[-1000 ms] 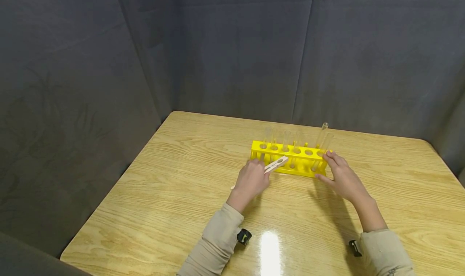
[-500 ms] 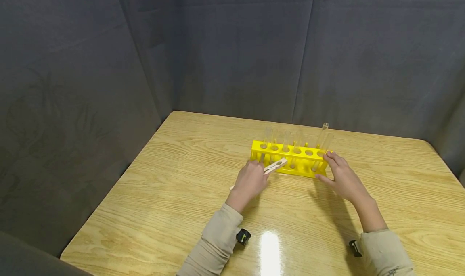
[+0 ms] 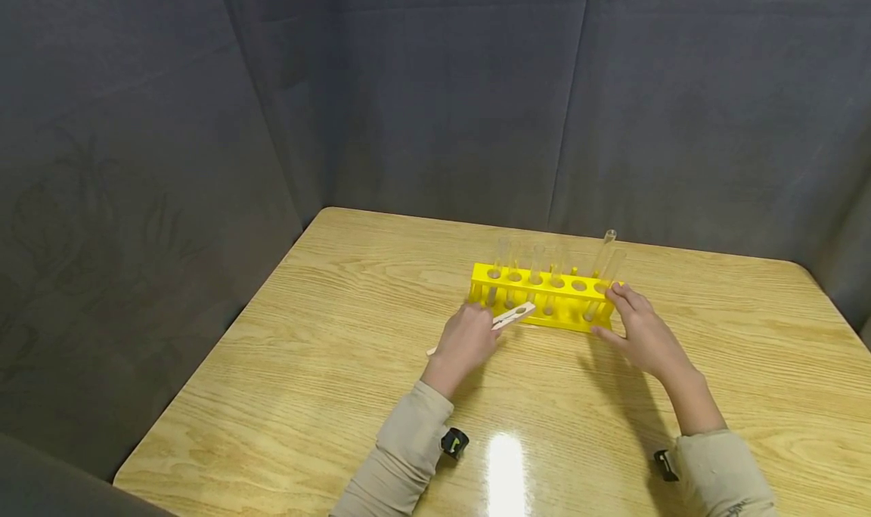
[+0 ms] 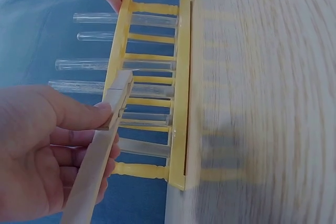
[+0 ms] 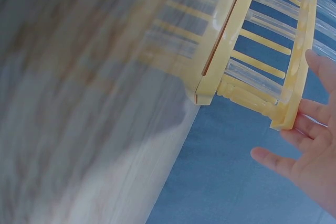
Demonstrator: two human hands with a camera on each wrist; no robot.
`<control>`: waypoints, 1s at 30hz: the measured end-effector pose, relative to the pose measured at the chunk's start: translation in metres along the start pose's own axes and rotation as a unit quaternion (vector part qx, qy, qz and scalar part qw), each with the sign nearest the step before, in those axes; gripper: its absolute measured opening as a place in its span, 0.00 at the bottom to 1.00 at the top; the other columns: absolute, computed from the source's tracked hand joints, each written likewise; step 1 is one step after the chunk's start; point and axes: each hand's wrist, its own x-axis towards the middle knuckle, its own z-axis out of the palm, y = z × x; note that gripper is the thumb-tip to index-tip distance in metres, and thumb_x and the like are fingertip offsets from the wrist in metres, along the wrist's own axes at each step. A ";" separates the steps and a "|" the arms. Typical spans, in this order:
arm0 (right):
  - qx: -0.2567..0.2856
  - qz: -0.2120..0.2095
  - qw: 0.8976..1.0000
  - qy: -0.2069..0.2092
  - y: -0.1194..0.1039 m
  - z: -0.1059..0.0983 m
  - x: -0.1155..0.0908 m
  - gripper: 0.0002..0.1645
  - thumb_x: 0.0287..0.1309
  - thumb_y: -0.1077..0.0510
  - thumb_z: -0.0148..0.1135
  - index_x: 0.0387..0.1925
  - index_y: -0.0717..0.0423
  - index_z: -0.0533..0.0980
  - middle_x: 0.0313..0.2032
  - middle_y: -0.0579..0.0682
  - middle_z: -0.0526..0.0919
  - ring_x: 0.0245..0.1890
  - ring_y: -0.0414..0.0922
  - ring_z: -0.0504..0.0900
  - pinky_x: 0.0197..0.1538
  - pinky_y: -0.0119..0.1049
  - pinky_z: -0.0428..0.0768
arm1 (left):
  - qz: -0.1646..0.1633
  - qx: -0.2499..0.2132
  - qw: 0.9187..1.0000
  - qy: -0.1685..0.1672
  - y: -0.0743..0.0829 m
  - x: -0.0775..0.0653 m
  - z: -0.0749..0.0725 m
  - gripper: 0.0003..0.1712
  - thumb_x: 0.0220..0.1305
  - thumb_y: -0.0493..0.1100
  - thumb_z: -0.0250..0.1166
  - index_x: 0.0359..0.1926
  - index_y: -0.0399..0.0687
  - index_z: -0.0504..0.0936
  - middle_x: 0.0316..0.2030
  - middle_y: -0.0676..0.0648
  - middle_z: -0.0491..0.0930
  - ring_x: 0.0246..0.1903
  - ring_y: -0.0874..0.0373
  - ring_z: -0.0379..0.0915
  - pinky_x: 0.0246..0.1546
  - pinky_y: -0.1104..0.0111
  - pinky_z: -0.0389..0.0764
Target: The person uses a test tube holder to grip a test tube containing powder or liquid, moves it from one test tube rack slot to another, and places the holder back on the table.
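Observation:
My left hand (image 3: 466,339) grips a wooden test tube holder (image 3: 515,316), its jaw end pointing toward the front of a yellow test tube rack (image 3: 574,293). In the left wrist view, thumb and curled fingers wrap the holder (image 4: 89,177), and its tip overlaps the top bar. No tube shows in the jaws. Several clear test tubes (image 3: 537,258) stand in the rack's holes; another tube (image 3: 604,251) rises behind the top bar with its rounded end up. At the rack's right end, my right hand (image 3: 643,335) touches the top bar with its fingertips, thumb held apart.
The rack stands on a wood-grain table (image 3: 306,351) toward its back. Dark grey cloth (image 3: 442,109) hangs behind the table and on the left. Black wrist straps (image 3: 454,443) sit at both sleeves.
The left hand has drawn the test tube holder slightly down and left, away from the rack's top bar. The right hand and rack stay where they were.

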 end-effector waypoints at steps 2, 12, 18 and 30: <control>-0.001 -0.001 1.000 0.001 0.000 0.000 0.000 0.41 0.52 0.53 0.62 0.59 0.74 0.57 0.59 0.72 0.55 0.60 0.66 0.51 0.53 0.60 0.57 | 0.001 0.000 1.000 -0.002 0.000 0.000 0.000 0.13 0.54 0.45 0.65 0.27 0.38 0.80 0.24 0.48 0.73 0.24 0.59 0.68 0.21 0.71 0.70; 0.000 -0.003 1.000 0.004 0.001 0.001 0.000 0.42 0.53 0.50 0.61 0.59 0.74 0.57 0.59 0.71 0.56 0.59 0.66 0.52 0.53 0.60 0.57 | -0.005 0.010 1.000 -0.015 -0.001 -0.002 -0.001 0.12 0.53 0.46 0.65 0.25 0.40 0.79 0.24 0.47 0.73 0.24 0.58 0.69 0.21 0.70 0.70; 0.000 -0.005 1.000 0.003 0.001 0.000 0.001 0.42 0.52 0.53 0.62 0.59 0.74 0.57 0.59 0.71 0.56 0.60 0.66 0.52 0.53 0.60 0.57 | -0.007 0.005 1.000 -0.021 -0.002 -0.001 -0.002 0.11 0.54 0.44 0.65 0.25 0.40 0.79 0.24 0.48 0.73 0.23 0.58 0.69 0.20 0.69 0.70; -0.004 -0.010 1.000 0.008 0.001 0.000 0.000 0.41 0.52 0.53 0.63 0.58 0.75 0.58 0.58 0.71 0.57 0.59 0.66 0.53 0.53 0.60 0.57 | -0.007 -0.020 0.999 -0.036 -0.004 -0.001 -0.001 0.12 0.53 0.41 0.64 0.18 0.43 0.74 0.18 0.51 0.67 0.17 0.61 0.60 0.15 0.72 0.65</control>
